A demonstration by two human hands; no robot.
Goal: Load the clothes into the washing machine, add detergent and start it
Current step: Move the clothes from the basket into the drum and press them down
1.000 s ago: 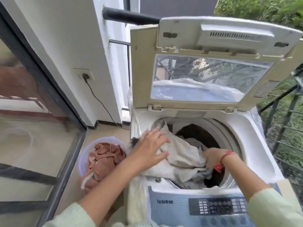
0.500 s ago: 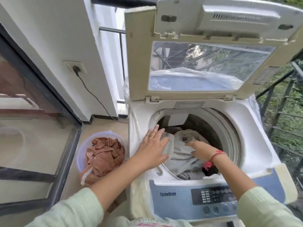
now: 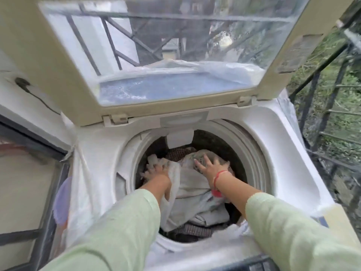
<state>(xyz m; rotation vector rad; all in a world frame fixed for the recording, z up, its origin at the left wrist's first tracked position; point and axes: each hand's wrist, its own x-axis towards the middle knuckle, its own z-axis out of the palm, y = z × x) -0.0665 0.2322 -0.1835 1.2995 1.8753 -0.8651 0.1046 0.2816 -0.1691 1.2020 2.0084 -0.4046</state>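
The right hand (image 3: pixel 210 165) lies flat on the pale clothes (image 3: pixel 192 194) with fingers spread, pressing rather than gripping. I judge this palm-down push is meant to pack the heap lower in the drum (image 3: pixel 233 151). The left hand (image 3: pixel 156 170) is sunk into a fold of the same cloth at the drum's left side. Its fingers are blurred and half buried, so I cannot tell whether they pinch the fabric or only shove it. The clothes sit inside the washing machine (image 3: pixel 277 157), mounded high, with one pale length climbing toward the near rim on the left — that part likely needs tucking down before detergent goes in. The lid (image 3: pixel 64 71) stands raised behind, so nothing blocks the opening from above. A plastic cover (image 3: pixel 84 184) hangs down the machine's left flank, a purple basket (image 3: pixel 62 200) sits just beside it, and a dark railing (image 3: pixel 322 118) runs along the right — none of it in the hands' way.
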